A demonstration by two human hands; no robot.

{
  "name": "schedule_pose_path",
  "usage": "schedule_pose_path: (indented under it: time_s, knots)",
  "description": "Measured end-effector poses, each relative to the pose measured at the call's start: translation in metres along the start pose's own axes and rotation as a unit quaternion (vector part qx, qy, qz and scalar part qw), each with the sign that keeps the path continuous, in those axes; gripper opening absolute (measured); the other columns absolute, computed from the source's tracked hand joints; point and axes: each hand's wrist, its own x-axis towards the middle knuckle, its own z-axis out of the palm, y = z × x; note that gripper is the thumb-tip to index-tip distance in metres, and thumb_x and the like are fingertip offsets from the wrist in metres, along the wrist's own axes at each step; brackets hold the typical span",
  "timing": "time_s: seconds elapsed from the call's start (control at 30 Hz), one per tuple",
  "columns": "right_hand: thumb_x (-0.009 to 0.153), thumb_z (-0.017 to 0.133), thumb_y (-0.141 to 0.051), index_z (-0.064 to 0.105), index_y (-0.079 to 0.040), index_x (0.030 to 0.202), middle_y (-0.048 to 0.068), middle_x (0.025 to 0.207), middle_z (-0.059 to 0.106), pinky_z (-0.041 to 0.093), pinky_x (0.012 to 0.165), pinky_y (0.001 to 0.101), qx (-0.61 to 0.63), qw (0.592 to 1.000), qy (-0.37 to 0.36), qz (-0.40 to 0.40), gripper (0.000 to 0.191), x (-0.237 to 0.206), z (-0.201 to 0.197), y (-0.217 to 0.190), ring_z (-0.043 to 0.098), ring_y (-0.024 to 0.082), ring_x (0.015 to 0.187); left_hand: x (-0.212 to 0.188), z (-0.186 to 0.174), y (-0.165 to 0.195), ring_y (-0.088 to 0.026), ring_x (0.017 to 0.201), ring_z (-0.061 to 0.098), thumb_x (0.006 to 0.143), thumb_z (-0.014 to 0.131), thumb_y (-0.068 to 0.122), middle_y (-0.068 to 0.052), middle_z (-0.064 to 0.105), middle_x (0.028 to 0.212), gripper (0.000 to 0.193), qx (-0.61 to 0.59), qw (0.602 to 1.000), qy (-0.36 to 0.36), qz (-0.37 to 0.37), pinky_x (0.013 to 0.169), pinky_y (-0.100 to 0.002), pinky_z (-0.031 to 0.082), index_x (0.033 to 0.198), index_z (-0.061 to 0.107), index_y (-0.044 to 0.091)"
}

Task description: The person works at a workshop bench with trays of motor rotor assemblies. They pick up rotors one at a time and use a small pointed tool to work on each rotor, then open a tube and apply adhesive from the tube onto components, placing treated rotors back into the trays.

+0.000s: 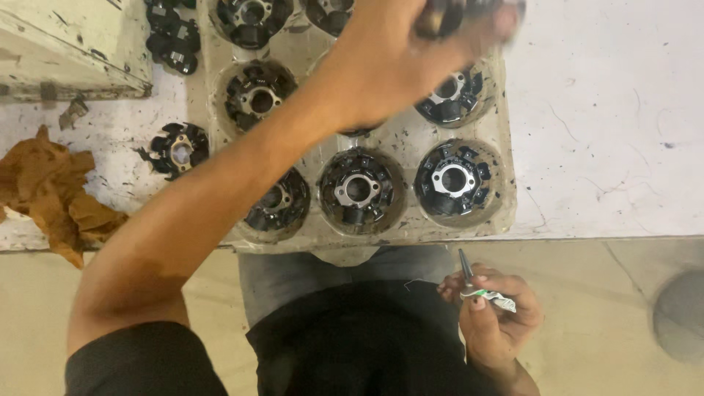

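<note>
His left hand [396,59] reaches over the tray [411,139] at the table's near edge, fingers closed on a blurred dark part [458,13]. His right hand [495,319], off the table, grips a tool [466,267].

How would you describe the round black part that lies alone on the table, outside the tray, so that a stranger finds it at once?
Start at the clear plastic tray of round black parts on the white table. Go past its left edge toward the crumpled brown rag. Between the two lies the loose black part; it alone rests on the bare table with no pocket around it.
</note>
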Motion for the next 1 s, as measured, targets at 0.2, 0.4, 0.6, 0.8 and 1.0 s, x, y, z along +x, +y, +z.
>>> schedule_pose_path:
  time_s: [0.2,0.4,0.6,0.8,1.0]
  knots:
    - [0.102,0.062,-0.002,0.061,0.003,0.116,0.021,0.106,0.066,0.062,0.079,0.0461,-0.022,0.999,-0.036,0.006,0.015,-0.004,0.013,-0.005,0.069,0.031,0.091,-0.133,-0.017,0.126,-0.023,0.13,0.058,0.088,0.093,0.043,-0.012,0.053,0.137,0.078,-0.46,0.874,0.094,-0.129,0.113,-0.036,0.05,0.141,0.044,0.014]
    - [0.104,0.061,-0.006,0.064,0.003,0.119,0.017,0.096,0.067,0.062,0.075,0.0392,-0.056,0.987,-0.149,-0.03,0.018,-0.008,0.053,-0.017,0.069,0.023,0.08,-0.189,0.01,0.148,-0.033,0.131,0.057,0.085,0.081,0.03,-0.024,0.042,0.155,0.077,-0.713,0.634,0.26,-0.151,0.113,-0.049,0.047,0.148,0.044,0.004]
    - [0.102,0.06,-0.005,0.065,0.0,0.109,0.016,0.095,0.071,0.063,0.073,0.0336,-0.103,0.959,-0.262,-0.027,0.011,-0.013,0.082,-0.036,0.073,0.023,0.08,-0.232,0.015,0.162,-0.028,0.118,0.06,0.098,0.068,0.035,-0.026,0.059,0.133,0.048,-0.526,0.806,0.231,-0.141,0.108,-0.039,0.047,0.13,0.057,0.001]
    - [0.096,0.06,-0.001,0.067,0.001,0.101,0.014,0.089,0.073,0.062,0.076,0.0311,-0.162,0.945,-0.282,-0.012,0.009,-0.023,0.094,-0.044,0.075,0.02,0.08,-0.237,0.006,0.172,-0.027,0.115,0.07,0.095,0.064,0.037,-0.023,0.066,0.128,0.045,-0.382,0.893,0.214,-0.101,0.099,-0.033,0.053,0.123,0.063,0.001]
    - [0.089,0.06,0.001,0.066,-0.001,0.098,0.014,0.091,0.072,0.058,0.074,0.0276,-0.198,0.939,-0.279,-0.041,0.011,-0.028,0.095,-0.047,0.073,0.02,0.078,-0.24,0.006,0.174,-0.026,0.113,0.069,0.096,0.063,0.034,-0.021,0.069,0.122,0.042,-0.357,0.91,0.199,-0.066,0.097,-0.033,0.057,0.124,0.065,0.003]
